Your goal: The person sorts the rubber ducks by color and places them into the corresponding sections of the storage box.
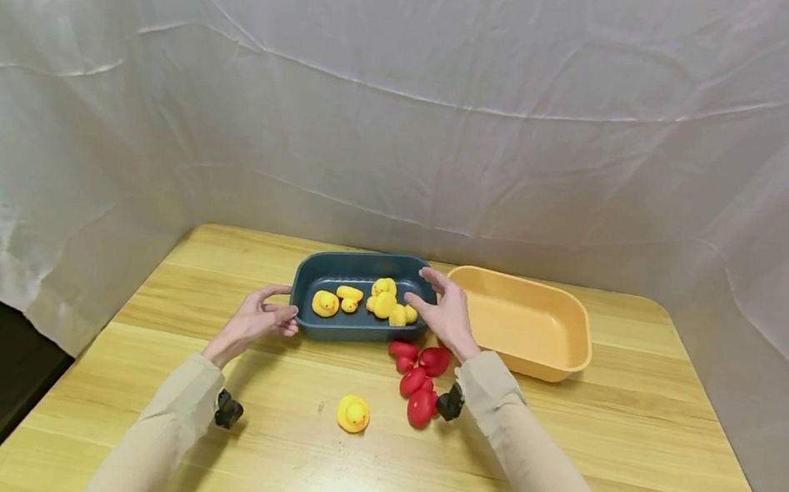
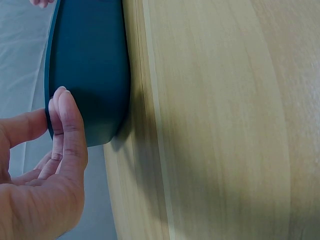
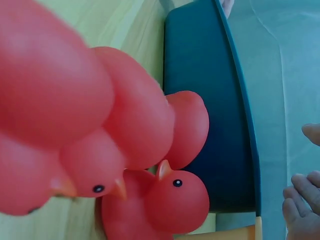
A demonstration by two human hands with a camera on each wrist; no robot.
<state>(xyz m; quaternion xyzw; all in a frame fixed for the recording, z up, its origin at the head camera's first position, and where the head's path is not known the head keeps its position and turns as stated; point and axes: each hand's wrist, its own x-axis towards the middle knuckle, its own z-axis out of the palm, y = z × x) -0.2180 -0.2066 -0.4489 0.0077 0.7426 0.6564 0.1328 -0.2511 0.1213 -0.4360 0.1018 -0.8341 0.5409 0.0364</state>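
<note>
A dark blue plastic bin (image 1: 359,334) stands at the back of the table with several yellow rubber ducks (image 1: 326,304) inside. My left hand (image 1: 257,321) pinches its left end; in the left wrist view the thumb and fingers (image 2: 71,125) lie on either side of the rim. My right hand (image 1: 447,314) hovers above the bin's right end, thumb and fingers spread with nothing between them. Below the right wrist, several red rubber ducks (image 1: 420,408) sit grouped at the bin's front, large in the right wrist view, where a red duck (image 3: 180,200) overlaps the bin wall.
An orange bin (image 1: 527,323) sits right beside the blue one, with nothing in it. One yellow duck (image 1: 352,414) is alone on the wooden table (image 1: 288,466) in front. Pale curtains (image 1: 411,131) hang behind and at the sides.
</note>
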